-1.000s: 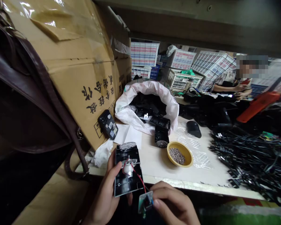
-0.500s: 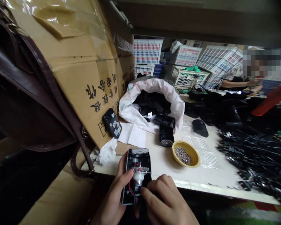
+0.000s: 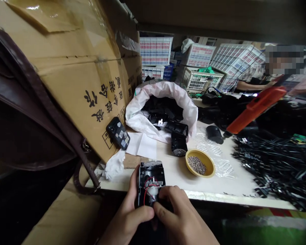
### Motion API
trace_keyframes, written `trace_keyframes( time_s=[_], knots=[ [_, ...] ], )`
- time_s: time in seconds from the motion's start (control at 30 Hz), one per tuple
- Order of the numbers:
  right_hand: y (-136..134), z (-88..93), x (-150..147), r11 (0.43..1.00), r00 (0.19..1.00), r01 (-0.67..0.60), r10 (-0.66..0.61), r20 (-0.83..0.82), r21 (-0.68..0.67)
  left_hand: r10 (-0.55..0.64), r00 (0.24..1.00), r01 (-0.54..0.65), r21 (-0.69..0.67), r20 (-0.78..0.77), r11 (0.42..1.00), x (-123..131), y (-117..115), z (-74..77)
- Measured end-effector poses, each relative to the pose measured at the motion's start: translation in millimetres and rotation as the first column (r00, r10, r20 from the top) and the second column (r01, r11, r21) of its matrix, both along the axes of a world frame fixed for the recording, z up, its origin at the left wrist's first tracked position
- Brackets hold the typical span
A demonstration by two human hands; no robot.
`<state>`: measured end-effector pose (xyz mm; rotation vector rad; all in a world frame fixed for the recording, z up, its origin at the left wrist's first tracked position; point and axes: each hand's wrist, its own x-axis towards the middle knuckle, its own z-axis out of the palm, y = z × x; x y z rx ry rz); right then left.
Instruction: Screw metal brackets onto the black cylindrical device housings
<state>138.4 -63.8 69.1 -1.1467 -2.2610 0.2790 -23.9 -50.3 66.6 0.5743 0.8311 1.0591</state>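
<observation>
A black plastic housing half [image 3: 142,175] is held in front of my body, its open side facing up. Inside it sit a small motor with a whitish collar [image 3: 152,190] and thin red wires [image 3: 144,195]. My left hand [image 3: 132,204] is wrapped round the left side, its thumb laid across the lower end. My right hand [image 3: 174,207] grips the right side, fingers curled at the edge and thumb pressed inside near the motor's lower end. The thumbs hide that end of the housing. Beyond it stands a yellow bowl [image 3: 212,170] of small metal screws [image 3: 197,165].
A white sack [image 3: 135,117] of black parts stands behind, with housing pieces [image 3: 179,144] at its mouth. An orange-red power screwdriver [image 3: 256,109] slants above the table at right, near heaped black cables [image 3: 265,170]. A phone [image 3: 118,133] leans on the carton [image 3: 89,78]. A co-worker [image 3: 255,81] sits beyond.
My left thumb has slid down from the motor's side to the housing's lower end. My right fingers have moved up along the right edge. The orange-red screwdriver has come further into view.
</observation>
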Motion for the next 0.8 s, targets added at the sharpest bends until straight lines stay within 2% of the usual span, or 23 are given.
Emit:
trace_keyframes(
  time_s=[0.07,0.13,0.27,0.37,0.43,0.6,0.7,0.8],
  knots=[
    [0,-4.1,3,0.992,0.976,-0.074,0.051,-0.21,-0.103,-0.008,1.0,0.007,-0.034,-0.007,0.999,0,0,0.5],
    [-1,-10.4,9,0.988,0.929,-0.068,0.012,-0.371,-0.139,0.02,0.999,-0.018,-0.053,0.028,0.998,-1,1,2.1],
    [-6,-29.9,24,0.988,0.895,0.058,-0.116,-0.431,-0.145,0.073,0.994,-0.07,-0.041,0.083,0.997,-6,3,5.3],
    [-7,-42.5,29,0.976,0.853,0.055,-0.156,-0.498,-0.213,0.105,0.992,-0.102,-0.045,0.076,0.994,-8,4,6.4],
    [-6,-44.4,27,0.984,0.826,0.08,-0.154,-0.542,-0.157,0.129,0.991,-0.128,-0.022,0.033,0.992,-7,5,6.1],
    [0,-35.9,15,0.976,0.859,0.207,-0.147,-0.491,0.071,0.188,0.969,-0.175,0.096,-0.162,0.98,-1,4,-2.2],
    [3,-37.1,8,0.955,0.878,0.282,-0.218,-0.427,0.093,0.222,0.952,-0.191,0.16,-0.21,0.969,3,1,-9.0],
    [4,-43.2,3,0.944,0.909,0.309,-0.258,-0.328,0.114,0.25,0.925,-0.197,0.203,-0.285,0.959,9,-2,-8.9]
  ],
)
